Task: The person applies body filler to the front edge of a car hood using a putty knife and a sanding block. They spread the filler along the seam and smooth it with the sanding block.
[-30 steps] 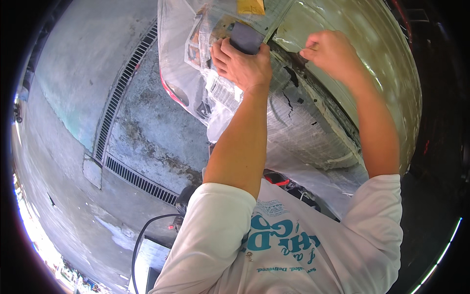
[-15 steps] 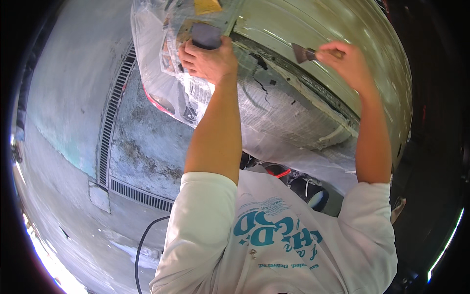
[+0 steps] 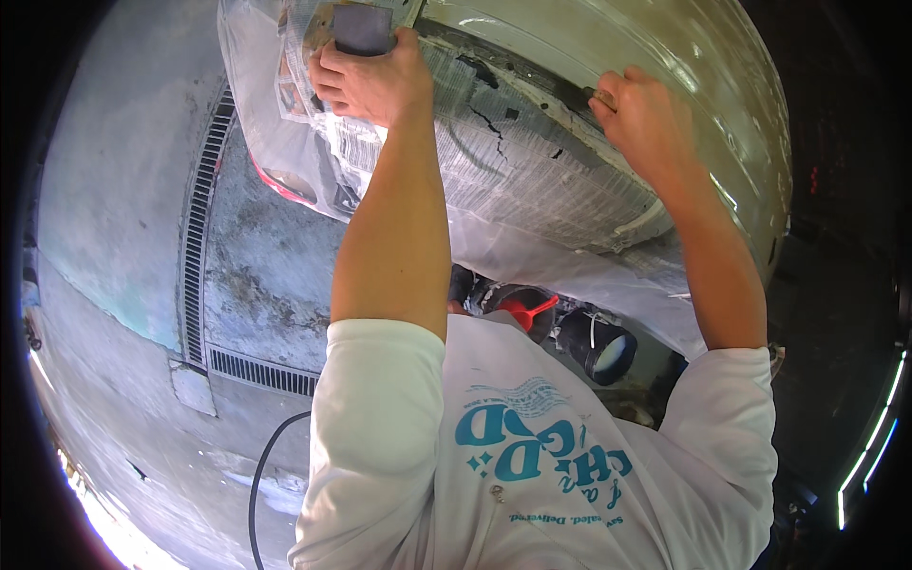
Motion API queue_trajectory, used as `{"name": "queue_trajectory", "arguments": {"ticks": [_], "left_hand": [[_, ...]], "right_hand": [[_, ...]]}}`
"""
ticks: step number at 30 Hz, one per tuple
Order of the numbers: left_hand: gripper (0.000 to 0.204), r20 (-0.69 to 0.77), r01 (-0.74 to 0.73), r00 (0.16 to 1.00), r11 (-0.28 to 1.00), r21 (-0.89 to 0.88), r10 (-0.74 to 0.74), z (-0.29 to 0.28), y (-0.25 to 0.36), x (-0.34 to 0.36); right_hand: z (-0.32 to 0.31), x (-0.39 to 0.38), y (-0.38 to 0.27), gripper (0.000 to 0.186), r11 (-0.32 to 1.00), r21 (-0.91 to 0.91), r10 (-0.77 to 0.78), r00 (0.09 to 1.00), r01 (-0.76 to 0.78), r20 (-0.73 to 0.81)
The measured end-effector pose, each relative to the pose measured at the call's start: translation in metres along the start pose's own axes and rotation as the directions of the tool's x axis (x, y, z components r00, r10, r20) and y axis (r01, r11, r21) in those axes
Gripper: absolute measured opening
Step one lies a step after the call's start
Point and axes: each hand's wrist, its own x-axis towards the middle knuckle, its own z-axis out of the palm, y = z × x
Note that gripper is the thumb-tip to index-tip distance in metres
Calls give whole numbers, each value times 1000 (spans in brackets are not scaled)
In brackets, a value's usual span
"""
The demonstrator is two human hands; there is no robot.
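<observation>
A flat dark grey rectangular piece (image 3: 363, 28) is gripped along its near edge by my left hand (image 3: 375, 87), fingers closed on it, above newspaper covering. To the right, my right hand (image 3: 648, 119) is closed around the short handle of a putty knife (image 3: 598, 97). Its blade is mostly hidden by the hand, close to the dark seam (image 3: 541, 84) along the car body. Beyond the seam curves the beige, glossy car panel (image 3: 693, 62). On the near side, newspaper and clear film (image 3: 532, 195) cover the bodywork, torn in places.
Below the covered bodywork stand a dark bucket with whitish contents (image 3: 608, 359) and a red dipper-like item (image 3: 525, 312). A drain grate (image 3: 195, 247) crosses the concrete floor (image 3: 114, 209) at left. Nearer, a black hose (image 3: 256, 484) curves past my left sleeve.
My right hand has brought the putty knife down and left to the seam. The left hand still holds the grey piece. The whole view has shifted, moving the car up and left.
</observation>
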Motion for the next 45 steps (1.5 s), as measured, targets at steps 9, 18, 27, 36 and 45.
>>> {"name": "queue_trajectory", "arguments": {"ticks": [9,18,27,36,45], "left_hand": [[86,21,10,1000,1000,-27,-9,-8,5,-2],[88,-7,-6,1000,1000,-13,5,-1,2,0],[84,12,-8,1000,1000,-28,8,-7,5,-5],[90,28,4,1000,1000,-27,-3,-7,4,-2],[73,-37,-36,999,997,-67,34,-9,11,-3]], "right_hand": [[20,-5,-6,18,983,-136,-125,992,121,-25],[-14,16,17,23,994,96,-72,989,60,127],[-13,55,19,22,988,141,11,950,-58,313],[-4,11,-6,24,999,-30,-17,999,19,49],[-10,57,33,26,951,301,-29,953,-66,301]]}}
